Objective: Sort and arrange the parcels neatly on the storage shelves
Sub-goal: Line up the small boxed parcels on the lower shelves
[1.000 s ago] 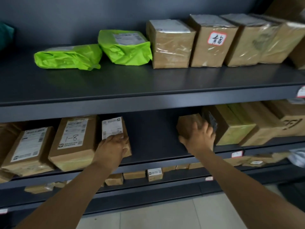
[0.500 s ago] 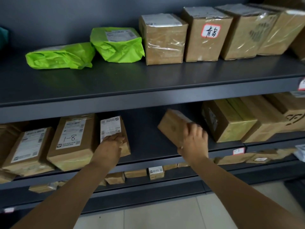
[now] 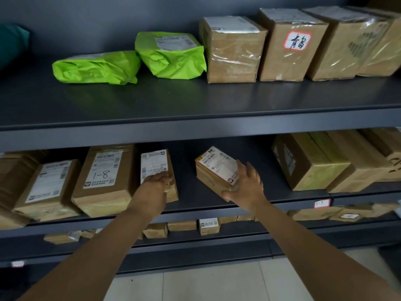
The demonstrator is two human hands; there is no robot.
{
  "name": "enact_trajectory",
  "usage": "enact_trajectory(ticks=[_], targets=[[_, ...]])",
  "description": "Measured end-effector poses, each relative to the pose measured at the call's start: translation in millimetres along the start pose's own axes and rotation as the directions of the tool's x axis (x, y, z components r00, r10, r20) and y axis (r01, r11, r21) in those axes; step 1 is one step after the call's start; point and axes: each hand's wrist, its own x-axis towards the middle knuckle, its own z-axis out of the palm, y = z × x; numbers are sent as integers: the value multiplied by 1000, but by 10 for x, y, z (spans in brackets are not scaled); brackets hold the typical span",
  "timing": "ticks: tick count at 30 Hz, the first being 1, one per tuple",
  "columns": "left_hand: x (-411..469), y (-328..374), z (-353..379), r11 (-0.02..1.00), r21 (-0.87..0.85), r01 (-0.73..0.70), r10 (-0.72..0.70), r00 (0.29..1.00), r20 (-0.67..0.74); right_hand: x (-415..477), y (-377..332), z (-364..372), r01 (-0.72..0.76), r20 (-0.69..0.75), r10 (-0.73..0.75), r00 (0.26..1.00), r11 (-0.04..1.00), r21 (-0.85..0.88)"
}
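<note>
On the middle shelf [image 3: 195,203], my right hand [image 3: 245,185] grips a small brown box with a white label [image 3: 213,168], tilted and held over the open gap of the shelf. My left hand [image 3: 156,183] rests on the front of a narrow upright brown parcel [image 3: 155,164] and steadies it. Left of that stands a bigger parcel marked "1-8" [image 3: 104,177], then another labelled parcel [image 3: 47,187]. Larger brown boxes [image 3: 308,161] fill the right side of the same shelf.
The top shelf [image 3: 195,118] carries two green bags [image 3: 95,67] and a row of taped brown boxes [image 3: 232,48]. A lower shelf holds several small parcels [image 3: 208,224]. Tiled floor [image 3: 206,283] lies below.
My right hand has carried the small box leftward from beside the right-hand boxes into the gap and turned its label upward. My left hand stays on the narrow parcel.
</note>
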Motion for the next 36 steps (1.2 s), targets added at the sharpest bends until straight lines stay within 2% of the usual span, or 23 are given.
enact_trajectory(ticks=[3, 7, 12, 16, 22, 28, 30, 32, 36], targets=[[6, -1, 5, 1000, -4, 1, -1, 1000, 1, 27, -21, 14, 10, 57, -15, 998, 997, 78], [15, -17, 28, 1000, -14, 4, -4, 1000, -12, -29, -244, 180, 46, -37, -42, 998, 990, 131], [16, -51, 39, 1000, -26, -3, 3, 1000, -4, -125, -607, 416, -12, -188, 14, 982, 1000, 12], [17, -68, 62, 999, -35, -32, 30, 998, -54, -212, -797, 564, -50, -222, 38, 974, 997, -51], [-24, -59, 79, 999, -12, -45, 43, 992, -122, -293, -808, 485, -11, -156, -14, 988, 987, -160], [48, -78, -35, 970, 185, -158, 182, 976, -123, -308, -645, 113, 136, 87, -121, 989, 972, -194], [101, 0, -63, 959, 200, -199, 228, 965, -132, -328, -564, -12, 149, 110, -129, 985, 970, -192], [154, 116, -57, 955, 200, -220, 248, 960, -131, -354, -432, -162, 118, 60, -109, 992, 979, -165], [238, 415, -16, 937, 175, -301, 327, 934, -143, -389, 12, -587, -42, -102, 24, 994, 984, -175]])
